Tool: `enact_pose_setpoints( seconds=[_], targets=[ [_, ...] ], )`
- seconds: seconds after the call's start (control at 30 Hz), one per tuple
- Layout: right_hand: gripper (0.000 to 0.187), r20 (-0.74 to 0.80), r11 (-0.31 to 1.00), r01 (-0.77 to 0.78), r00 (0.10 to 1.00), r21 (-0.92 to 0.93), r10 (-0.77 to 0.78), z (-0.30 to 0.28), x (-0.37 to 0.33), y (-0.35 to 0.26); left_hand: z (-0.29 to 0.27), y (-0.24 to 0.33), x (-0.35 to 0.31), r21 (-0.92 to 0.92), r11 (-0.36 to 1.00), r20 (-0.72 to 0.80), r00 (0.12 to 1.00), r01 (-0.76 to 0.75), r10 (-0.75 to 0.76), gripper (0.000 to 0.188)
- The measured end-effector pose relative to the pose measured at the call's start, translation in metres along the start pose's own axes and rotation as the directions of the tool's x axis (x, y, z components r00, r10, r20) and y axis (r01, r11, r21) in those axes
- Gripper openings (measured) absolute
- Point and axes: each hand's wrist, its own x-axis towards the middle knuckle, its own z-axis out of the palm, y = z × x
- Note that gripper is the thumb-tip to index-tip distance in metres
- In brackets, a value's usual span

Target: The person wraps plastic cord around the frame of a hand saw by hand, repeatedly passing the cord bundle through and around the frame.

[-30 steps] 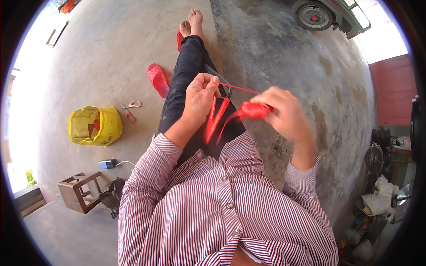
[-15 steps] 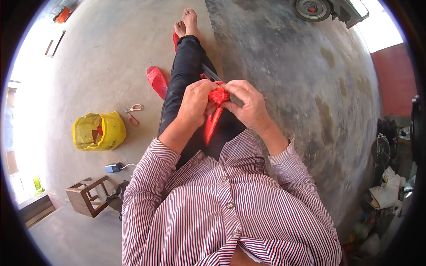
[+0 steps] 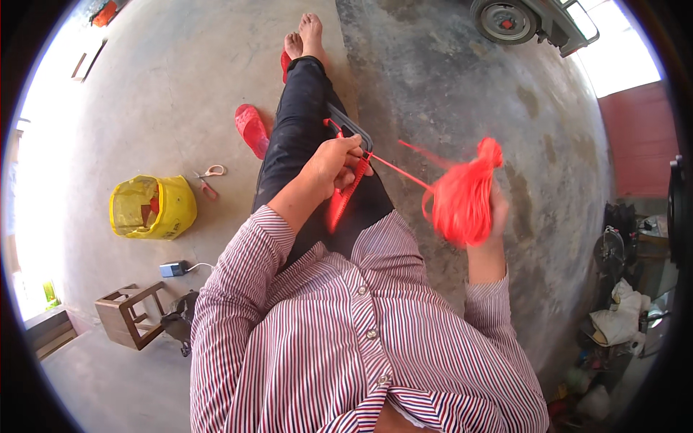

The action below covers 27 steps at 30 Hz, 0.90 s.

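Note:
Above my lap, my left hand (image 3: 336, 164) is closed around a narrow red woven strip (image 3: 348, 196) where it meets a dark grey, rounded frame (image 3: 359, 131). The strip's lower end hangs over my dark trousers. Off to the right, my right hand (image 3: 499, 208) grips a bundle of red cord (image 3: 462, 202), smeared by motion; its fingers are largely hidden behind the bundle. One taut red strand (image 3: 401, 172) runs from the frame beside my left hand to the bundle. Another loose, blurred end sticks out leftward from the bundle's top.
On the concrete floor to the left are a yellow bag (image 3: 177, 209) with red pieces inside, scissors (image 3: 209, 189), a blue box with a white cable (image 3: 173, 269) and a wooden stool (image 3: 124, 317). A red slipper (image 3: 250, 130) lies beside my legs. A vehicle wheel (image 3: 505, 22) stands far right.
My right hand has moved away to the right with the red cord bundle, drawing out a strand. My left hand stays by the frame, lower and slightly right, with the strip.

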Motion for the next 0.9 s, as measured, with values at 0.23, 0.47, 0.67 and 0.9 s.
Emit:
enact_pose_setpoints(
  seconds=[0.23,0.47,0.67,0.9],
  targets=[
    [0.040,-0.200,0.951,0.052,0.973,-0.306,-0.118,-0.048,-0.053,-0.009,-0.004,-0.014,0.015,0.024,0.999,-0.032,0.999,0.024,-0.023,0.015],
    [0.039,-0.164,0.977,0.157,0.977,0.141,-0.133,-0.068,-0.011,-0.028,-0.002,-0.021,-0.009,0.116,0.963,-0.049,0.967,-0.243,0.250,0.019],
    [0.039,-0.129,0.917,-0.343,0.938,-0.202,0.322,-0.008,-0.022,0.081,0.027,-0.042,-0.063,0.626,-0.124,0.584,0.357,-0.770,0.729,0.031],
    [0.035,0.101,0.655,-0.582,0.705,-0.482,0.702,0.003,0.039,0.063,-0.012,0.009,-0.058,-0.073,0.693,0.298,0.648,-0.717,0.701,0.027]
  ],
)
